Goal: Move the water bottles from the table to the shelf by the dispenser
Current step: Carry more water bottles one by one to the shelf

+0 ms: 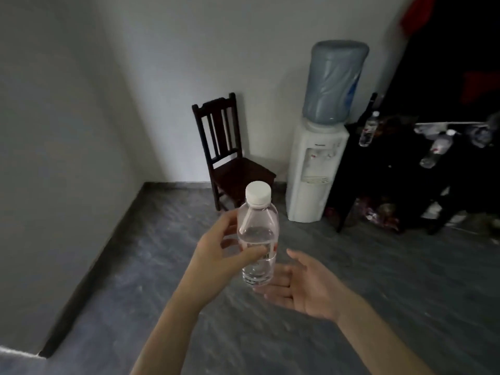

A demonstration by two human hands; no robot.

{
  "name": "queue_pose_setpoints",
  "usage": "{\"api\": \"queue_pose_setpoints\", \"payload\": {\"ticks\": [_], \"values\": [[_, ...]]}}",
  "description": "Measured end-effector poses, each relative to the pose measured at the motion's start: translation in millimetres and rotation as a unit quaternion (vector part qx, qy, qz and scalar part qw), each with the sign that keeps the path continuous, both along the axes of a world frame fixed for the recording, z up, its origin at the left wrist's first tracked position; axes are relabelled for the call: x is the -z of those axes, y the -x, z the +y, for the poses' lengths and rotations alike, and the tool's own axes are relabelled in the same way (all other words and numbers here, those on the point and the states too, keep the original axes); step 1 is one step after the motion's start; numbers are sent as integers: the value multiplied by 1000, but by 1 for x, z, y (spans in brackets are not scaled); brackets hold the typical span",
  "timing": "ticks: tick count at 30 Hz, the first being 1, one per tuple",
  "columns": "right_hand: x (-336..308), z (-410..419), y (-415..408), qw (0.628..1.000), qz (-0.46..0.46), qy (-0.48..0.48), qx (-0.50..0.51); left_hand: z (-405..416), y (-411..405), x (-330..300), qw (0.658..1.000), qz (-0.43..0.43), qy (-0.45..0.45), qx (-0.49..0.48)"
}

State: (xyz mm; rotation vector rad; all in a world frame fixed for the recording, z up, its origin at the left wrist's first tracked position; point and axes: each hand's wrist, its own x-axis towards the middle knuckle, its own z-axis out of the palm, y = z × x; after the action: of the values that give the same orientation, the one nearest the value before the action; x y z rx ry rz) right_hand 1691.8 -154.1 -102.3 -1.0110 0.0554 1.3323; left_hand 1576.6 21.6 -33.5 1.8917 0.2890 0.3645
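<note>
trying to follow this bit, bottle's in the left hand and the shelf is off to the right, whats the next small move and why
Probably carry the water bottle on toward the dark shelf right of the dispenser. The left hand grips it upright in mid-air over the floor, the right hand is open just under its base, and two bottles already stand on the shelf.

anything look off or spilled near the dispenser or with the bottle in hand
No spill shows. The held bottle is upright, capped, gripped by the left hand. Beside the dispenser, the shelf bottles appear tilted, though wide-angle blur may cause that.
</note>
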Motion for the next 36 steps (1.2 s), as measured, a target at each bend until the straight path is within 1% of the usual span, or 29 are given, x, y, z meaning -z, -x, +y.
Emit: {"api": "queue_pose_setpoints", "payload": {"ticks": [8, 15, 19, 23, 27, 36], "values": [[6, -42, -13, 991, 20, 23, 128, -26, -57, -2, 990, 24, -29, 138], [-2, -89, -36, 981, 27, 3, 194, -69, -110, -7, 981, 23, -24, 193], [-3, -117, -53, 977, 22, 21, 210, -98, -133, -8, 980, 8, -13, 201], [-1, -146, -72, 974, 21, 17, 226, -123, -154, -8, 977, 3, -11, 211], [3, -170, -89, 976, 17, 15, 218, -143, -170, -6, 976, -4, -16, 217], [17, -176, -146, 975, 42, -5, 220, -144, -233, -1, 977, -1, -16, 212]]}}
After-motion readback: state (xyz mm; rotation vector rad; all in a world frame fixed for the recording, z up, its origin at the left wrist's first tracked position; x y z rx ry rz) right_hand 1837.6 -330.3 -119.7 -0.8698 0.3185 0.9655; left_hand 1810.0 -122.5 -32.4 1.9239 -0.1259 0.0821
